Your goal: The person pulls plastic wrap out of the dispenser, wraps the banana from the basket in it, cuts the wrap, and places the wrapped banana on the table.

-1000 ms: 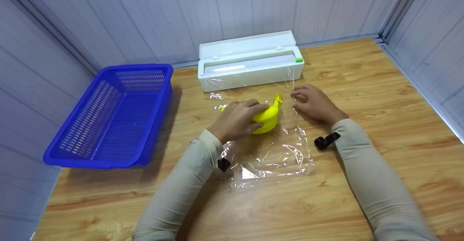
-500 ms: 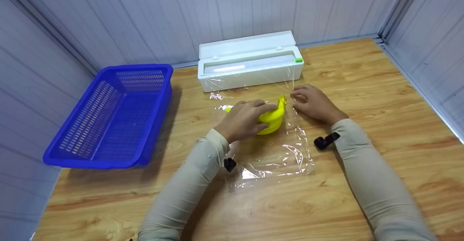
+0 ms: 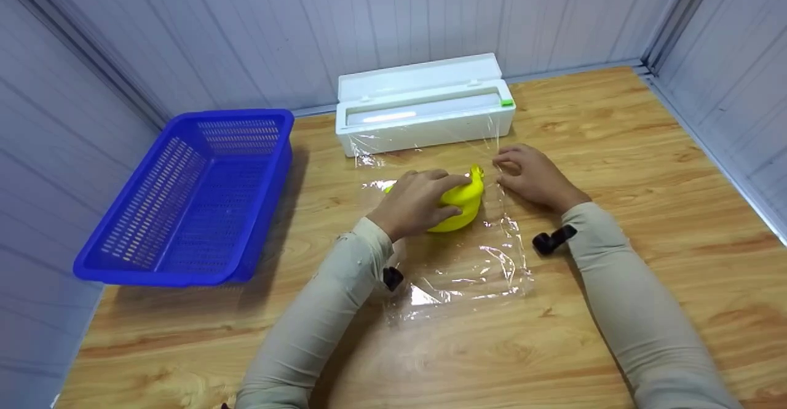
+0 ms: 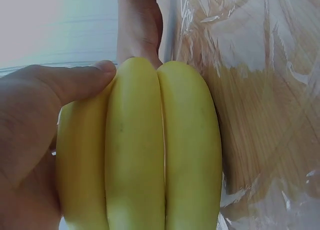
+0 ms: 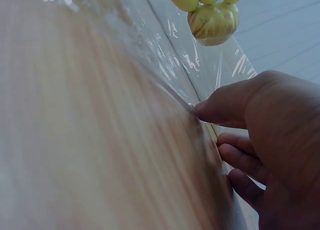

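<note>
A bunch of yellow bananas (image 3: 462,205) is gripped from above by my left hand (image 3: 418,203), over a sheet of cling film (image 3: 455,280) spread on the wooden table. The left wrist view shows several bananas (image 4: 135,145) side by side, thumb across the near one. At the film's right edge, my right hand (image 3: 536,174) pinches the film between thumb and fingers. Its wrist view has the thumb (image 5: 220,105) on the film's edge, with the bunch's stem end (image 5: 214,24) beyond. From the white cling film box (image 3: 427,135), lid raised, the film runs down towards me.
A blue plastic basket (image 3: 246,237) with slotted sides stands on the left of the table. A small green slider (image 3: 506,103) sits at the box's right end. Panelled walls (image 3: 406,15) close off the back and both sides.
My left hand has shifted the bananas a little to the right, and they sit slightly lower in the last half second. The right hand stays in place at the film's edge.
</note>
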`<action>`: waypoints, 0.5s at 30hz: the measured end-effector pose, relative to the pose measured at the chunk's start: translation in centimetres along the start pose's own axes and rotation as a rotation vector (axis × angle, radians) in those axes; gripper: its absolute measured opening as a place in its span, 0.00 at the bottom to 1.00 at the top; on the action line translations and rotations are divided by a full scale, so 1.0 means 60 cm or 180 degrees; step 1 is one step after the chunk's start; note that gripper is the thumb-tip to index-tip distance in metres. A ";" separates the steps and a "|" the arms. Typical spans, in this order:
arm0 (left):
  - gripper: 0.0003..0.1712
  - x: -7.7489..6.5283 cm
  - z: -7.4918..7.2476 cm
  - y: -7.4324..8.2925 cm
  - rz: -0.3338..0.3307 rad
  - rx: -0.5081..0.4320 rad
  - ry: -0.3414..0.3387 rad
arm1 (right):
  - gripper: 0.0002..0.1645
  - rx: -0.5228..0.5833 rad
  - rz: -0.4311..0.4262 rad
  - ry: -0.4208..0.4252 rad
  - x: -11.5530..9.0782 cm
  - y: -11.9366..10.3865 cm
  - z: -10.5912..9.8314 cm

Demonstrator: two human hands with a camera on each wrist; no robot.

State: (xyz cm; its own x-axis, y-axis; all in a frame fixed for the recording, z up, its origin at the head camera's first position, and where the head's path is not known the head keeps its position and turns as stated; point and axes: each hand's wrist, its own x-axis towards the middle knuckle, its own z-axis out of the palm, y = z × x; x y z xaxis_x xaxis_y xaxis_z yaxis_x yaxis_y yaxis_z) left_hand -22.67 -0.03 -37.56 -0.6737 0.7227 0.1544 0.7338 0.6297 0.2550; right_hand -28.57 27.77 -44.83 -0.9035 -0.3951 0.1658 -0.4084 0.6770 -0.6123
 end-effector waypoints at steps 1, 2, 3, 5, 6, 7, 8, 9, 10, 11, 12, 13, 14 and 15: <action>0.30 0.000 0.000 -0.001 -0.0029 -0.0008 -0.0003 | 0.22 -0.0002 0.0006 -0.0006 0.000 0.001 0.000; 0.31 -0.001 0.001 -0.002 -0.0058 -0.0019 -0.0003 | 0.22 0.0002 0.0014 -0.0008 0.000 0.001 0.001; 0.31 -0.002 0.001 -0.003 -0.0087 -0.0031 -0.0003 | 0.22 0.0001 0.0017 -0.0009 0.001 0.002 0.001; 0.32 -0.003 0.001 -0.004 -0.0143 -0.0043 0.0000 | 0.23 0.0008 0.0016 -0.0009 0.001 0.001 0.001; 0.32 -0.003 0.002 -0.004 -0.0158 -0.0037 0.0006 | 0.23 0.0010 0.0013 -0.0002 0.001 0.002 0.001; 0.32 -0.003 0.002 -0.004 -0.0169 -0.0028 0.0011 | 0.23 0.0003 0.0009 0.0003 0.001 0.001 0.001; 0.31 -0.003 0.003 -0.004 -0.0174 -0.0015 0.0016 | 0.23 -0.0002 0.0007 0.0008 0.001 0.001 0.001; 0.31 -0.003 0.003 -0.004 -0.0173 -0.0004 0.0022 | 0.23 -0.0012 0.0001 0.0010 0.001 0.001 0.001; 0.30 -0.003 0.003 -0.004 -0.0168 0.0009 0.0031 | 0.23 -0.0016 0.0002 0.0015 0.001 0.001 0.001; 0.29 -0.002 0.004 -0.004 -0.0159 0.0023 0.0047 | 0.23 -0.0019 0.0006 0.0019 0.001 0.001 0.001; 0.28 -0.002 0.004 -0.004 -0.0149 0.0031 0.0059 | 0.23 -0.0024 0.0008 0.0021 0.001 0.001 0.002; 0.28 -0.002 0.004 -0.004 -0.0142 0.0029 0.0072 | 0.23 -0.0034 0.0008 0.0019 0.001 0.001 0.002; 0.27 -0.002 0.004 -0.004 -0.0136 0.0028 0.0087 | 0.23 -0.0033 0.0011 0.0017 0.001 0.001 0.002; 0.26 -0.002 0.004 -0.004 -0.0130 0.0028 0.0102 | 0.23 -0.0030 0.0017 0.0023 0.001 0.001 0.002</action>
State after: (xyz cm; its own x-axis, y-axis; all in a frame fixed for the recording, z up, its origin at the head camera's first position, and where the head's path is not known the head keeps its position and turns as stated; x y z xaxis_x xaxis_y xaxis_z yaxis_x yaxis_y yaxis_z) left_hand -22.74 -0.17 -37.86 -0.7054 0.6869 0.1747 0.7064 0.6610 0.2532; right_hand -28.62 27.72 -44.92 -0.9066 -0.3870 0.1681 -0.4047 0.6850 -0.6058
